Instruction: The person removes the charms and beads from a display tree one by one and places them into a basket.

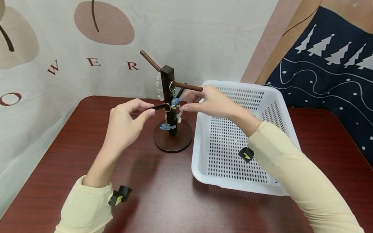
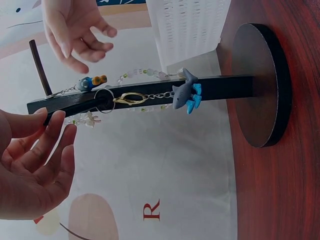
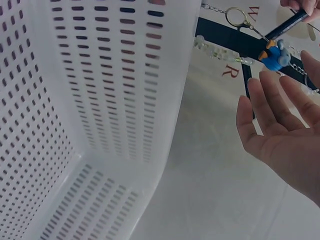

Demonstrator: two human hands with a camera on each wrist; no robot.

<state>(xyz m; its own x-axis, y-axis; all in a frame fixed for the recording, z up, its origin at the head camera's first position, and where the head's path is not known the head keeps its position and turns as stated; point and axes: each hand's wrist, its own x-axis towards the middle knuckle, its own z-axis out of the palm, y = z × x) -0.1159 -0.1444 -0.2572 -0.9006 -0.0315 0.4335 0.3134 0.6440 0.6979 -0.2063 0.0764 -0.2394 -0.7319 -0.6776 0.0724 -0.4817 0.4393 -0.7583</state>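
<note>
A dark wooden display stand [image 1: 168,142] with a round base and several pegs stands on the table. My left hand [image 1: 126,121] pinches the end of its front peg [image 2: 75,107] between thumb and fingers. From that peg hangs a keychain with a grey-and-blue shark [image 2: 182,95], on a ring and gold clasp. A keychain with a blue-and-orange figure [image 3: 274,59] hangs from another peg. Close beside it is my right hand [image 1: 211,102], fingers loosely bent and holding nothing. Clear beaded bracelets [image 3: 217,51] hang on other pegs, partly hidden behind the post.
A white perforated plastic basket [image 1: 199,160] stands right of the stand, under my right forearm. The reddish-brown table [image 1: 163,208] meets a printed cloth backdrop [image 1: 186,30] behind. A dark cloth with white trees [image 1: 338,76] hangs at the right.
</note>
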